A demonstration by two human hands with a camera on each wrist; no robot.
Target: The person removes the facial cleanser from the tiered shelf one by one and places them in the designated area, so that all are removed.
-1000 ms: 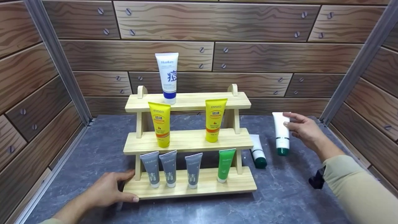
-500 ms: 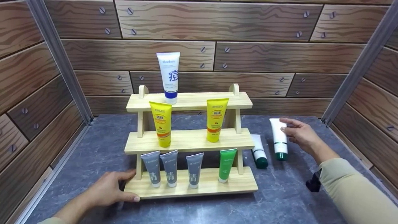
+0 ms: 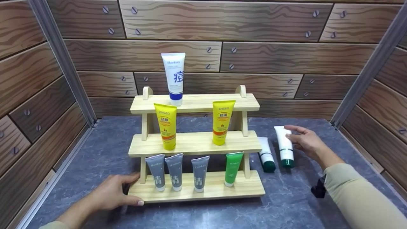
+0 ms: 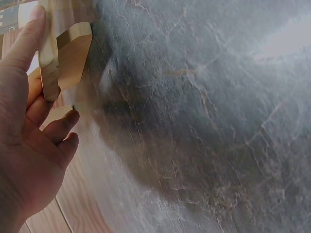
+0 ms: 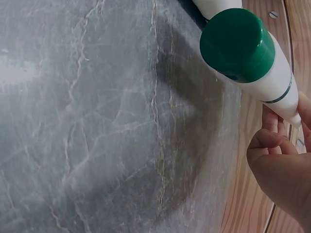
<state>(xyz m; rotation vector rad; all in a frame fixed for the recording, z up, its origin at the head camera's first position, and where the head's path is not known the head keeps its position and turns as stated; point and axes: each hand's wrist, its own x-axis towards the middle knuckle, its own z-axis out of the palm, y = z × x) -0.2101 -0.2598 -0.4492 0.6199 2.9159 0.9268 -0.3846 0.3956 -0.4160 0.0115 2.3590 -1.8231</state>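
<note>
In the head view a three-tier wooden stand (image 3: 219, 192) carries several tubes. My left hand (image 3: 109, 193) grips the left end of its lowest board, thumb at the front edge; the left wrist view shows the board's end (image 4: 47, 73) between thumb and fingers. To the stand's right, my right hand (image 3: 306, 143) pinches a white tube (image 3: 284, 141) with a green cap near its flat upper end. That green cap (image 5: 238, 46) faces the right wrist camera. Beside it another white tube (image 3: 266, 155) with a green cap lies on the table, partly hidden by the stand.
A white-and-blue tube (image 3: 174, 78) stands on the top tier. Two yellow tubes, left (image 3: 166, 127) and right (image 3: 223, 122), stand on the middle one. Below are several grey tubes (image 3: 199, 173) and a green tube (image 3: 233, 168). Wood-patterned walls (image 3: 241, 22) enclose the grey table (image 3: 197, 216).
My right hand has lowered the white tube towards the table and brought it slightly left, closer to the lying tube. The left hand keeps its grip on the stand.
</note>
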